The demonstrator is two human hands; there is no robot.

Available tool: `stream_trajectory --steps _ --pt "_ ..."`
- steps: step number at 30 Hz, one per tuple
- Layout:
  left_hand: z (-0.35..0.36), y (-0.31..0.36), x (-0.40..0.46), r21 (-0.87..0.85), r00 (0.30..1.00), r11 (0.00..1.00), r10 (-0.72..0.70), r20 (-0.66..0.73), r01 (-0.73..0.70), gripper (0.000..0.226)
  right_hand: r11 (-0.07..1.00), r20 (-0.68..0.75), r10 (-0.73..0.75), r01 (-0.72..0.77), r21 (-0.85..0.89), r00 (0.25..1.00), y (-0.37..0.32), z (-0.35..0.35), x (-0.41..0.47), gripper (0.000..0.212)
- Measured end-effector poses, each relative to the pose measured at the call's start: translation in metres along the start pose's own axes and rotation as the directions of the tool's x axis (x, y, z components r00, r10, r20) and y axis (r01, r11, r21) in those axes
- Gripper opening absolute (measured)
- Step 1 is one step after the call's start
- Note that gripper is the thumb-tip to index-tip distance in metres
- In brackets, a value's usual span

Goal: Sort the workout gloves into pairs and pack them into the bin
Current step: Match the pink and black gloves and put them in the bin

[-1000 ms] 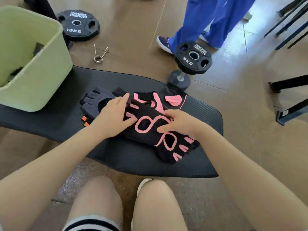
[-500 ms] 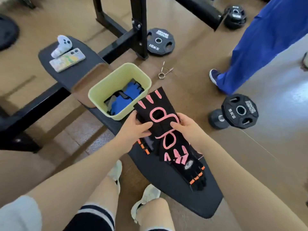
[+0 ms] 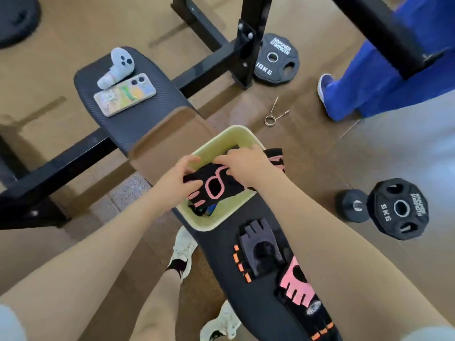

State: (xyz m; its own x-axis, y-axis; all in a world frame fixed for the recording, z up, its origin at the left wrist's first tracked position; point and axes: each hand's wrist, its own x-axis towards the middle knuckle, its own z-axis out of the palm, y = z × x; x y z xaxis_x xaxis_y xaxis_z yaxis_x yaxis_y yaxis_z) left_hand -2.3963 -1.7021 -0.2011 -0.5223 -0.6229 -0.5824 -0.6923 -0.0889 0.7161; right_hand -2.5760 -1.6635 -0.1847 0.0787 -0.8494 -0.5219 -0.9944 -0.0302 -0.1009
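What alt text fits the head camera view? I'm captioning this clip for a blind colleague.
Both hands, left hand and right hand, hold black-and-pink gloves over a pale green bin on a black bench. A grey glove and pink-palmed glove lie nearer on the bench; a phone and controller sit beyond.

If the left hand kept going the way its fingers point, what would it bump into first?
Probably the right hand, just across the black and pink gloves that the left hand also grips over the bin; depth is unclear.
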Motion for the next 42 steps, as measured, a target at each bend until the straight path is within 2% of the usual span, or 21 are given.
stream_trajectory --steps 2,5,9,12,14,16,17,19,22,24,25,27,29,30,32,34,36,37,38,40,42 --pt "0.003 -0.008 0.019 0.351 0.999 0.936 0.014 0.033 -0.025 0.036 1.0 0.084 -0.007 0.009 -0.023 0.996 -0.003 0.015 0.03 0.045" --pt "0.017 -0.015 0.035 0.588 0.992 0.808 -0.093 0.089 0.023 0.032 0.999 0.157 -0.03 0.026 0.029 0.987 -0.008 0.04 0.061 0.039" --pt "0.029 -0.023 0.047 0.693 0.985 0.72 -0.15 0.085 0.05 0.026 0.997 0.089 -0.051 0.045 0.064 0.995 -0.014 0.065 0.083 0.035" --pt "0.035 -0.029 0.048 0.749 0.998 0.662 0.056 -0.04 -0.007 0.025 0.992 -0.053 0.038 -0.031 0.126 0.998 -0.018 0.084 0.079 0.035" --pt "0.042 -0.033 0.049 0.754 0.993 0.65 0.114 0.033 -0.099 0.029 0.959 -0.163 0.177 -0.133 0.248 0.971 -0.021 0.094 0.068 0.045" --pt "0.051 -0.041 0.05 0.734 0.979 0.655 0.038 0.202 -0.177 0.044 0.888 -0.206 0.338 -0.239 0.393 0.918 -0.02 0.097 0.055 0.059" --pt "0.055 -0.045 0.051 0.74 0.966 0.644 -0.008 0.257 -0.192 0.052 0.853 -0.142 0.394 -0.303 0.424 0.908 -0.016 0.097 0.048 0.062" --pt "0.06 -0.049 0.055 0.761 0.952 0.629 -0.106 0.287 -0.159 0.068 0.8 0.095 0.432 -0.429 0.42 0.897 -0.006 0.1 0.043 0.062" --pt "0.065 -0.051 0.067 0.764 0.909 0.637 -0.253 0.331 -0.101 0.078 0.739 0.412 0.328 -0.502 0.449 0.85 0.008 0.104 0.05 0.062" --pt "0.066 -0.052 0.071 0.778 0.88 0.621 -0.31 0.359 -0.099 0.08 0.602 0.459 0.263 -0.516 0.609 0.849 0.014 0.102 0.055 0.058" --pt "0.066 -0.052 0.071 0.796 0.879 0.595 -0.316 0.358 -0.11 0.08 0.449 0.426 0.274 -0.506 0.737 0.862 0.015 0.098 0.055 0.054" --pt "0.063 -0.048 0.067 0.852 0.912 0.5 -0.261 0.317 -0.154 0.076 0.113 0.323 0.338 -0.379 0.918 0.884 0.018 0.081 0.041 0.046" --pt "0.06 -0.038 0.059 0.893 0.957 0.413 -0.141 0.255 -0.177 0.064 -0.032 0.207 0.383 -0.211 0.977 0.9 0.021 0.062 0.01 0.034" --pt "0.061 -0.029 0.052 0.885 0.968 0.433 -0.091 0.233 -0.172 0.057 -0.064 0.161 0.4 -0.147 0.987 0.902 0.024 0.056 -0.012 0.029" --pt "0.058 -0.016 0.045 0.825 0.969 0.537 -0.051 0.241 -0.177 0.048 -0.114 0.12 0.458 -0.076 0.991 0.881 0.029 0.055 -0.044 0.024" --pt "0.065 -0.001 0.029 0.73 0.959 0.643 0.024 0.283 -0.231 0.043 -0.118 0.138 0.597 -0.084 0.989 0.791 0.036 0.068 -0.083 0.024" --pt "0.077 0.012 0.012 0.641 0.945 0.696 0.202 0.258 -0.324 0.037 -0.097 0.19 0.703 -0.173 0.98 0.686 0.041 0.096 -0.121 0.024" --pt "0.086 0.018 0.002 0.603 0.923 0.7 0.326 0.204 -0.381 0.033 -0.097 0.222 0.72 -0.222 0.97 0.657 0.041 0.112 -0.139 0.023" --pt "0.098 0.023 -0.009 0.57 0.891 0.699 0.43 0.147 -0.431 0.029 -0.101 0.257 0.716 -0.268 0.958 0.649 0.039 0.13 -0.158 0.022" --pt "0.126 0.032 -0.036 0.483 0.837 0.716 0.544 0.068 -0.504 0.029 -0.077 0.311 0.688 -0.361 0.929 0.655 0.03 0.166 -0.196 0.02" --pt "0.162 0.031 -0.063 0.397 0.837 0.749 0.538 0.104 -0.531 0.029 0.023 0.332 0.674 -0.468 0.883 0.66 0.018 0.203 -0.238 0.021"
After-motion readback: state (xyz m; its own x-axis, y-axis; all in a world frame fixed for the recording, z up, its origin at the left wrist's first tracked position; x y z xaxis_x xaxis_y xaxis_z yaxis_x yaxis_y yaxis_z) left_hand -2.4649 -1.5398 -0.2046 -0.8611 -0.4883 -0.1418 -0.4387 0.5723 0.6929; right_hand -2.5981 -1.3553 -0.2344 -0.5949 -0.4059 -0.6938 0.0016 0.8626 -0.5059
